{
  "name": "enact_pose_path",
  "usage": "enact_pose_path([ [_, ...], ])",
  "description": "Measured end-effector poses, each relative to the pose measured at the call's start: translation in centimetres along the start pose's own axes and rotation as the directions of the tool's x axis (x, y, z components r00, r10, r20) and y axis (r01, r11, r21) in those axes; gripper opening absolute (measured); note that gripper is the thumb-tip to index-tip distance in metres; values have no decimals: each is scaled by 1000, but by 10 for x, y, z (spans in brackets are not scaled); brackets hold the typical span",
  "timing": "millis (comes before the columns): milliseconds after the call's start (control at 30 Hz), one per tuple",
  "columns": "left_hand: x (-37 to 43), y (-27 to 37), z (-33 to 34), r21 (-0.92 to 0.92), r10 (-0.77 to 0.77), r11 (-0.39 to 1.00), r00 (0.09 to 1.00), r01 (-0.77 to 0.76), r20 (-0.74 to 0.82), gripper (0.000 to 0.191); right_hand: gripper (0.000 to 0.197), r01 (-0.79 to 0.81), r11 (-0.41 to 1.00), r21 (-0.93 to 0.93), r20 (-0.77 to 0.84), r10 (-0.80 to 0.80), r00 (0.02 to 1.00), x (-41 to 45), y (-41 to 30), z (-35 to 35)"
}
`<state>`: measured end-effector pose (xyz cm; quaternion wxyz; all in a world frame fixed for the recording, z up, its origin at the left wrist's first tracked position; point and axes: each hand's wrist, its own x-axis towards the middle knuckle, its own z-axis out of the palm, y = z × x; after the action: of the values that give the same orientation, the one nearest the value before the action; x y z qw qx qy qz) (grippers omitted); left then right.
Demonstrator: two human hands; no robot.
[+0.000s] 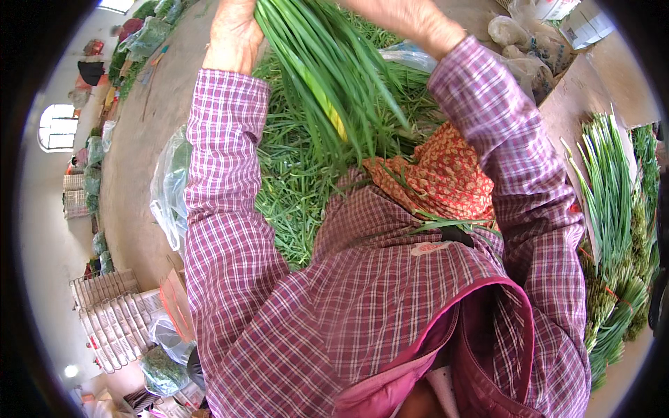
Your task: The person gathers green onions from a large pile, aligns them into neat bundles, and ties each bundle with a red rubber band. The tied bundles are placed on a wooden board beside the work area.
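At the top edge, my left hand (239, 23) grips a thick bunch of garlic chives (319, 68), and its fingers are partly cut off by the frame. The long flat leaves hang down towards my lap, and one yellowed leaf (332, 117) shows among the green. My right hand (405, 18) is blurred beside the bunch, with its fingers out of the frame, so its grip is hidden. Loose green leaves (298, 209) lie in a heap below both arms. An orange patterned cloth (444, 172) covers part of my lap, with a few leaf scraps on it.
To the right lie trimmed chives (606, 183) with pale ends, above tied bundles (616, 318). Clear plastic bags (509, 31) and a cardboard box (588, 23) sit at upper right. A plastic bag (171, 193) and stacked crates (115, 324) are at left.
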<state>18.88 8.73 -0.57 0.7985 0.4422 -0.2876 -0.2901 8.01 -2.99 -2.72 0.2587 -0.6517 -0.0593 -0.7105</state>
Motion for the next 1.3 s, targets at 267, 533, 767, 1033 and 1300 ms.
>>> enact_pose_path([
  [267,51,56,-47,206,254,949,966,-240,-47,11,51,32,805,-592,805,593,-22,-108,36,-101],
  [533,51,25,-23,340,330,897,939,-281,-93,20,16,-142,984,-109,582,179,793,-17,-13,-62],
  [767,45,2,6,420,255,893,950,-160,-181,16,20,-292,942,-166,601,332,727,-31,-3,-11],
  [1033,39,0,-3,633,352,752,924,-183,-151,20,21,-268,928,-257,840,352,414,11,12,-63],
  [1300,33,-15,3,805,457,489,885,-336,92,20,47,-214,973,-81,882,170,440,-11,26,-94],
])
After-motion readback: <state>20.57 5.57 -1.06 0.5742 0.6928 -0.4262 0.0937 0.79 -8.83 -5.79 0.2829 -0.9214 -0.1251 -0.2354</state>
